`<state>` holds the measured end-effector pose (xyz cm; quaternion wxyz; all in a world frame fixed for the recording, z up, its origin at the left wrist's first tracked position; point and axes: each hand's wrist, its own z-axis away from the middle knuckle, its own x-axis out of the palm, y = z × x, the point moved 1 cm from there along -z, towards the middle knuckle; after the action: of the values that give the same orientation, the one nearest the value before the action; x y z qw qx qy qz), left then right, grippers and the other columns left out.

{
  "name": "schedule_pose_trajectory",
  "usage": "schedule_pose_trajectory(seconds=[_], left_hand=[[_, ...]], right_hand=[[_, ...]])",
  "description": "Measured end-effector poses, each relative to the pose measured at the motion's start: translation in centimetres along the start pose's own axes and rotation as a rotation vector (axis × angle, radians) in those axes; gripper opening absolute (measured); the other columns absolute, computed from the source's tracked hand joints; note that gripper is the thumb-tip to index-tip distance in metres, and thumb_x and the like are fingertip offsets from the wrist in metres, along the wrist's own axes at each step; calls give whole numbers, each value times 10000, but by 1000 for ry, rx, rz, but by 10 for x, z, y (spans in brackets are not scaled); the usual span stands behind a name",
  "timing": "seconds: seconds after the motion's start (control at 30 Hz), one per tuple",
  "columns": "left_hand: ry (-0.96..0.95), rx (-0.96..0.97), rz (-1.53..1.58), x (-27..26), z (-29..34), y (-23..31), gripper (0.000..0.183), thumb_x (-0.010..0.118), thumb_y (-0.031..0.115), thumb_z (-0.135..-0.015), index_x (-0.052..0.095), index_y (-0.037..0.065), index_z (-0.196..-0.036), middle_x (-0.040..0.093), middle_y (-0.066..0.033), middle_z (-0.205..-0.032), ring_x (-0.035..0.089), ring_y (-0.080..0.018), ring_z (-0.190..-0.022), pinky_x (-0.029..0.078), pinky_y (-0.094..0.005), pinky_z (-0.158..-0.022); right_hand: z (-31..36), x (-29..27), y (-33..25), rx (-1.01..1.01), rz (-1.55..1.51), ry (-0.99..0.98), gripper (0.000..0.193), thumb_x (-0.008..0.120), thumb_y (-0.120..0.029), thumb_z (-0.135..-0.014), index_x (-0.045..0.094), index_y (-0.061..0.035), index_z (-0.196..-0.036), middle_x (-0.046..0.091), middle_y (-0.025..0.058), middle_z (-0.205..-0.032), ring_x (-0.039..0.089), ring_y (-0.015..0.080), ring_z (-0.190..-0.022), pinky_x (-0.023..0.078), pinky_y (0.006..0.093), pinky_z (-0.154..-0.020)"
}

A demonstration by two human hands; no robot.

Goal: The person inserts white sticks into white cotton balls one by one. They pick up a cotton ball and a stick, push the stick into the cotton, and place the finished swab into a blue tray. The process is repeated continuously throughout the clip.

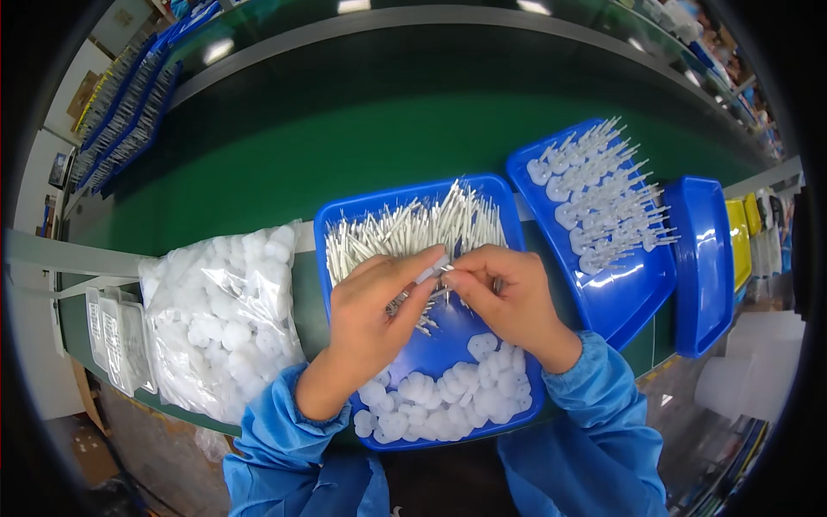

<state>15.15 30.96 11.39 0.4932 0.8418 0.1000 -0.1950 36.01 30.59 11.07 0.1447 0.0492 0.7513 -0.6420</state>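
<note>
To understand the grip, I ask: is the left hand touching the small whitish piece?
Touching. The head view shows the left hand pinching the small whitish piece between thumb and forefinger.

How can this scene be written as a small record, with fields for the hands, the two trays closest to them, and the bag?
Left hand: pinches a small whitish piece
Right hand: meets it at that piece; exact grip unclear
Middle blue tray: thin white rods on far side, round white plastic pieces on near side
Right blue tray: round translucent pieces with thin rods attached
Clear plastic bag: left of middle tray, filled with white pieces
</note>
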Motion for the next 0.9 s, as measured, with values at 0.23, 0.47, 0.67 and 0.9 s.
schedule_pose_trajectory(seconds=[0.23,0.47,0.67,0.9], left_hand=[[53,132,-179,-1,3,5,483,833,-121,-828,811,-8,-1296,798,-151,-900,754,-262,-791,595,-343,-719],[53,144,-239,1,4,3,473,839,-110,-824,816,-6,-1284,796,-156,-894,752,-265,-776,589,-341,-708],[13,42,-170,-1,5,9,470,845,-98,-825,818,-3,-1285,794,-157,-868,744,-250,-739,591,-336,-695],[5,98,-194,1,7,6,480,859,-86,-817,819,-5,-1288,796,-148,-862,752,-255,-744,598,-332,-692]], right_hand=[[-4,4,-9,-502,593,179,136,890,-176,-883,786,-104,-935,708,-14,-726,656,200,-638,456,377,-669],[-4,8,-11,-614,805,207,132,882,-159,-870,767,-119,-922,694,-28,-745,638,189,-645,438,380,-689],[-10,-1,-3,-554,566,107,124,888,-155,-876,778,-116,-919,729,-2,-749,684,210,-660,464,375,-702],[-4,2,-5,-467,523,103,118,888,-159,-889,790,-106,-930,745,18,-751,710,226,-668,479,384,-699]])
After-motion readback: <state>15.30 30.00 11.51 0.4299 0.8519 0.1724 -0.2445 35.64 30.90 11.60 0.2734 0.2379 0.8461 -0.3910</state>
